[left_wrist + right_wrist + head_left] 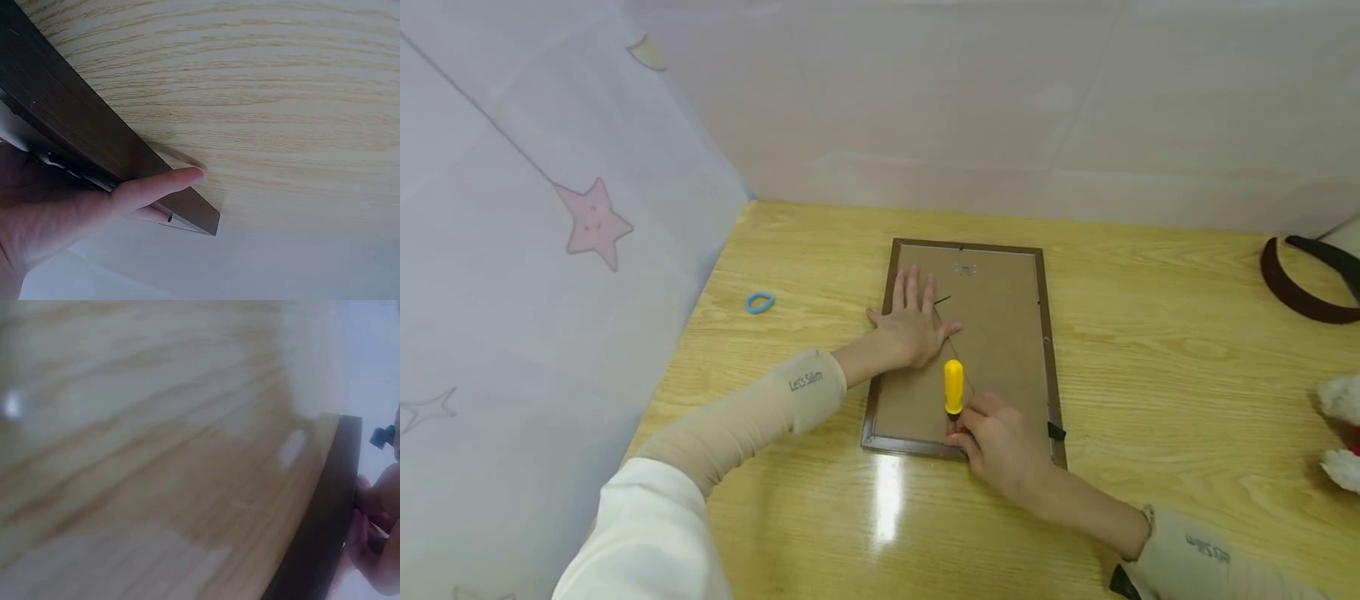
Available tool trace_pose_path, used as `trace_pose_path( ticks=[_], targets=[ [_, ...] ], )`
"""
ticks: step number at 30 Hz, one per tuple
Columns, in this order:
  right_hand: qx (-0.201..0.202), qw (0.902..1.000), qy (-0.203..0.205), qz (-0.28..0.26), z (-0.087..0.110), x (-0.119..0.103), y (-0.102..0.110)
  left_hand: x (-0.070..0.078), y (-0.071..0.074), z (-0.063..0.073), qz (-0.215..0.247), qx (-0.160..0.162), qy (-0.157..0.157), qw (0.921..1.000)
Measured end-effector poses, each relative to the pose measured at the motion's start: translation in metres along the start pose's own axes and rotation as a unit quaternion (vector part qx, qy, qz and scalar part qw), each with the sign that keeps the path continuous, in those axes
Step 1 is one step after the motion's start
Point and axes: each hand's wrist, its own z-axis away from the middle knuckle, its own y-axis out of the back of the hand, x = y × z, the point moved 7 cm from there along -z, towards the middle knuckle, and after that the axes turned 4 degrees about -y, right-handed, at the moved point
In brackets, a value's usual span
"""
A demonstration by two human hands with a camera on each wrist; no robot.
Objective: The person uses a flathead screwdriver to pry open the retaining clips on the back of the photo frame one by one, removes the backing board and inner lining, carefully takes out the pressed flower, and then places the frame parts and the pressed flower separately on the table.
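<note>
A brown picture frame (1000,350) lies on the table with its backing board facing up. My left hand (913,332) rests on the board with fingers spread; in the left wrist view one finger (162,187) reaches over the frame's dark edge (94,119). Near the frame's lower edge, my right hand (1009,450) pinches the thin shaft of a screwdriver with a yellow handle (953,385), which stands upright. The fingers hide its tip. In the right wrist view, the fingers (375,550) are at the dark frame edge (322,512).
A metal hanger (966,269) sits near the board's top. Left of the frame lies a blue ring (760,302). Dark curved bands (1303,302) and white fluffy objects (1342,471) are at the table's right. Walls bound the table at the back and left.
</note>
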Motion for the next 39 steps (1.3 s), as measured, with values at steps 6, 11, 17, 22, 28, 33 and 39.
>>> trace_pose_path(
  ticks=[6,11,17,22,28,33,39],
  targets=[
    [0.028,0.9985,0.047,0.005,0.009,-0.004,-0.003,0.002,-0.003,0.001,0.001,0.006,0.004,1.0],
    [-0.045,0.9895,-0.076,-0.115,0.002,0.012,-0.007,0.001,0.0,0.001,-0.007,0.01,0.005,0.9999],
    [-0.152,0.9617,-0.175,-0.147,-0.01,0.021,-0.01,0.0,0.002,-0.003,-0.001,0.001,0.005,1.0],
    [-0.159,0.962,-0.189,-0.117,-0.011,0.023,-0.011,-0.004,0.018,-0.006,0.053,0.015,-0.018,0.9983],
    [-0.145,0.9659,-0.185,-0.109,-0.011,0.023,-0.012,-0.011,0.031,-0.002,0.089,0.047,-0.081,0.9916],
    [-0.138,0.9655,-0.191,-0.111,-0.013,0.024,-0.01,-0.012,0.024,0.004,0.119,0.059,-0.116,0.9843],
    [-0.12,0.9704,-0.164,-0.131,-0.014,0.024,-0.006,-0.009,0.015,0.01,0.136,0.043,-0.111,0.9836]
  ],
)
